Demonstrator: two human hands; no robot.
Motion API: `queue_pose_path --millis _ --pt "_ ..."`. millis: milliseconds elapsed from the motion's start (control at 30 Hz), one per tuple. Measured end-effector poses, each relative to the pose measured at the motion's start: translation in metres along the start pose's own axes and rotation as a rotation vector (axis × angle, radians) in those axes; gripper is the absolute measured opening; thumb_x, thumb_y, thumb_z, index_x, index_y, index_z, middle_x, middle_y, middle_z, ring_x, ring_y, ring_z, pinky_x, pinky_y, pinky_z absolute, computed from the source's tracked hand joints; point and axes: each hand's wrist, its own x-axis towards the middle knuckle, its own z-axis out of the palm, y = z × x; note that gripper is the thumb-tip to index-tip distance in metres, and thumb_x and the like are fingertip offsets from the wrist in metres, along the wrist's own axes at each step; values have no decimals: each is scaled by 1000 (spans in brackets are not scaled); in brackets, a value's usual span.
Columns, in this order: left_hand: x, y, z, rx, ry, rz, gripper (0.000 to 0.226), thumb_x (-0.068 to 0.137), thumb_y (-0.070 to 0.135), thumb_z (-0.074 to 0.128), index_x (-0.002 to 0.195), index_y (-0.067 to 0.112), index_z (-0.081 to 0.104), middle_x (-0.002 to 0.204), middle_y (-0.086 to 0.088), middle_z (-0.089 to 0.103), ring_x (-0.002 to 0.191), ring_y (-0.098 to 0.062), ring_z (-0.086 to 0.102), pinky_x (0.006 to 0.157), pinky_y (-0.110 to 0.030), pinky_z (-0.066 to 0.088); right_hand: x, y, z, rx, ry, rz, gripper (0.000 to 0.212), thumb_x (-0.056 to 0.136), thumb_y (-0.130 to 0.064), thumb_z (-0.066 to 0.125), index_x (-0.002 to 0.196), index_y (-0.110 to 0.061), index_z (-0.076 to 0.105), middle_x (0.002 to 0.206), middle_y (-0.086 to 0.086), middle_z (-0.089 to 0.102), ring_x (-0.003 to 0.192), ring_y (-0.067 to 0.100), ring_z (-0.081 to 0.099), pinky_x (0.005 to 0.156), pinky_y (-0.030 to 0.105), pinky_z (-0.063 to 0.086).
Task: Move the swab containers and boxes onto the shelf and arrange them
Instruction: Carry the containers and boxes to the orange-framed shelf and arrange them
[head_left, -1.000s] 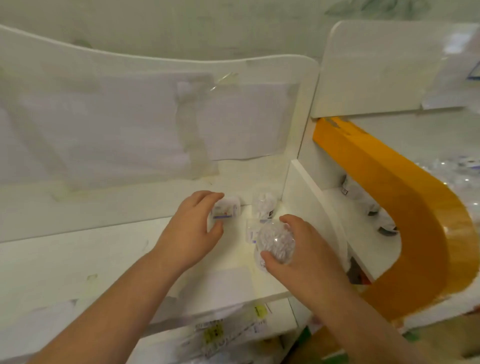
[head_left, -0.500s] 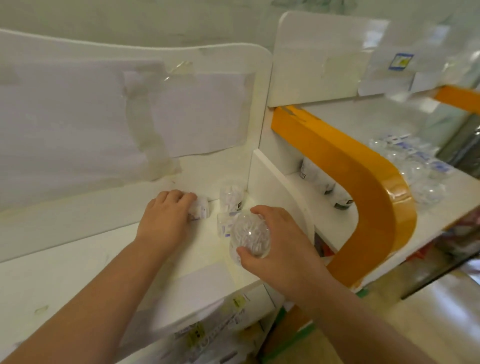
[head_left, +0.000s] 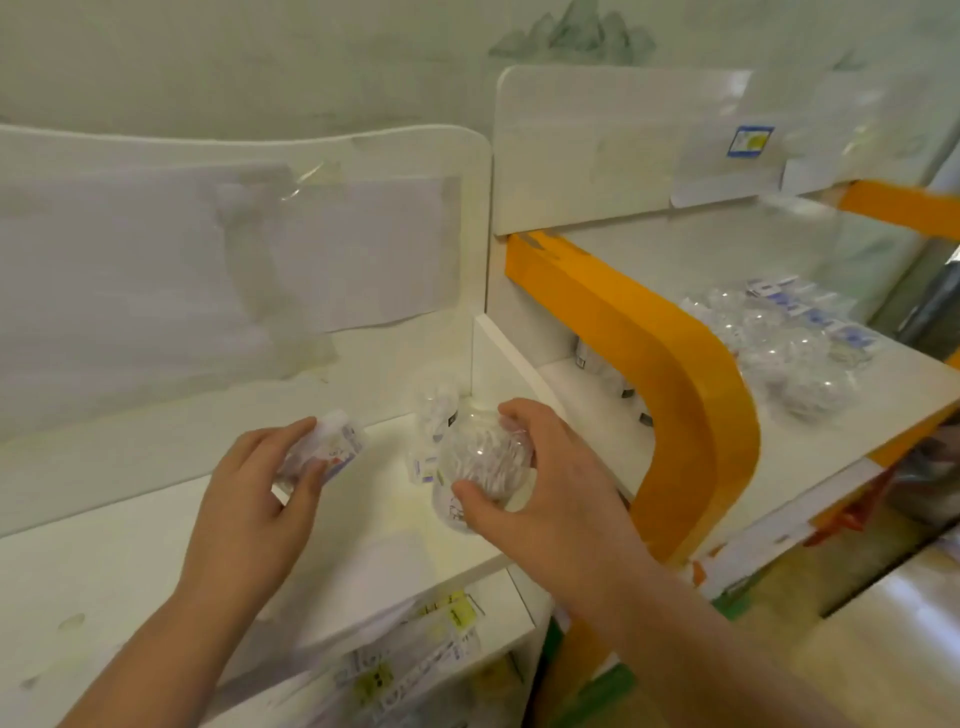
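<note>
Small white swab box with blue print (head_left: 332, 451) pinched in the left grip (head_left: 260, 499), round clear plastic swab container (head_left: 485, 454) clasped in the right grip (head_left: 545, 493), both above the white shelf (head_left: 130, 551), more clear containers (head_left: 436, 410) standing just beyond the right grip, a heap of clear containers and boxes (head_left: 779, 348) lying well to its right.

Bare forearms (no sleeves, jewellery).

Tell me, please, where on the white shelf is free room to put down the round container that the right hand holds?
Free: the shelf surface left of the left hand, up to its back panel, and a strip between both hands. Crowded: the corner by the white divider, where small containers stand behind the round container in the right hand.
</note>
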Motion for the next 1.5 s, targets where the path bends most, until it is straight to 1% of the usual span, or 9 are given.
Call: queue_pose_path --millis 267,433,533,667,800,933,1067,1200,1500 --pt "-41 102 -10 -9 88 102 34 86 30 60 120 27 61 104 23 49 92 -1 46 68 -27 44 -43 13 -59 88 -57 -163 64 73 -58 71 123 -59 30 122 -36 42 114 -8 46 97 23 48" --pt "-78 188 3 -50 72 89 32 74 35 53 106 40 55 105 23 52 94 6 50 83 -3 33 -74 49 -119 110 -154 -256 65 76 -57 72 129 -54 33 124 -35 42 115 -12 43 97 17 44" --pt "-100 240 17 -68 22 98 29 70 37 51 98 46 53 103 23 54 100 12 49 82 -1 33 -91 82 -165 158 -159 -257 63 77 -55 73 129 -51 38 122 -31 47 114 -7 49 95 24 48" --pt "-123 299 53 -140 29 122 28 73 38 53 99 48 55 105 21 57 99 9 52 82 -4 36 -105 138 -219 94 -96 -228 69 74 -57 74 132 -49 38 123 -29 44 114 -6 48 95 25 50" --pt "-128 351 102 -257 -58 66 28 82 40 61 107 52 56 108 22 56 103 -1 56 85 -29 48 -110 186 -270 20 -9 -141 70 75 -57 75 134 -47 38 126 -27 43 117 -8 44 99 22 46" --pt "-111 398 146 -204 -79 128 31 85 37 67 108 51 52 105 30 52 102 11 49 81 -10 38 -110 224 -320 -36 46 -74 70 77 -57 73 136 -46 38 127 -27 43 117 -6 45 98 22 45" --pt "-100 427 189 -190 -154 106 36 86 37 64 121 39 56 110 20 53 100 3 49 80 -18 39 -110 266 -353 -46 127 29 70 76 -55 75 134 -51 37 125 -31 42 117 -3 46 97 24 46" --pt "-88 451 225 -208 -210 117 34 87 38 64 117 47 51 110 32 49 103 15 45 78 -12 37 -101 296 -372 -15 156 114 71 76 -53 77 135 -51 38 130 -31 41 117 -3 47 97 25 48" --pt "-22 481 294 -311 -183 12 29 85 29 68 108 39 54 102 25 57 89 10 54 66 -8 37 -14 359 -390 0 197 161 73 77 -50 77 138 -49 38 136 -27 43 120 1 48 100 31 48"
